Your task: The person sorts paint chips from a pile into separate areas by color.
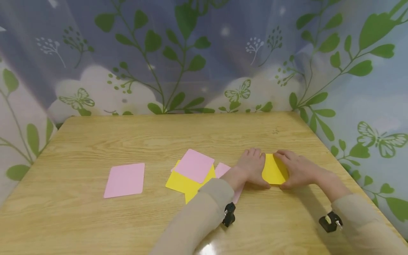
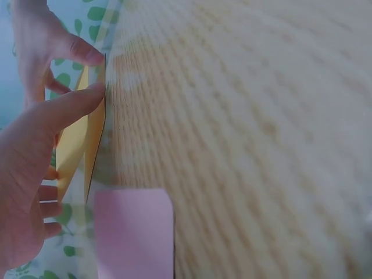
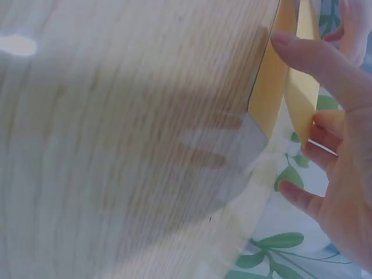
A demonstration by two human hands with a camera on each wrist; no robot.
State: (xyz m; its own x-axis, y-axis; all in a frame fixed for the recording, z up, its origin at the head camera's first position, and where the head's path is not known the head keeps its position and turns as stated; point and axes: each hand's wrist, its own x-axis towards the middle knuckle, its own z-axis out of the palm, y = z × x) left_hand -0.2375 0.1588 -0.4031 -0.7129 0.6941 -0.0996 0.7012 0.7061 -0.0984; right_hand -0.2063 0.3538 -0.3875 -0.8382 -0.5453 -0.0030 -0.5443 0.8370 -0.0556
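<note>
Between both hands a yellow paper sheet [image 1: 273, 170] is held at the right part of the table, bent along a crease into two layers in the wrist views. My left hand [image 1: 250, 168] holds its left side, thumb [image 2: 87, 102] on the near layer and fingers partly hidden behind. On the opposite side, my right hand [image 1: 298, 170] grips it, thumb [image 3: 302, 52] on the near layer, fingers toward the far one. Partly under the left hand and forearm lies a pink sheet [image 1: 221, 169]. Another pink sheet [image 1: 195, 165] overlaps yellow paper [image 1: 180, 182] left of that hand.
A single pink sheet [image 1: 125, 180] lies flat at the left of the wooden table [image 1: 79, 219]. Leaf-patterned curtains [image 1: 204, 71] rise behind and at the sides. Small black devices [image 1: 228, 214] sit by both sleeves.
</note>
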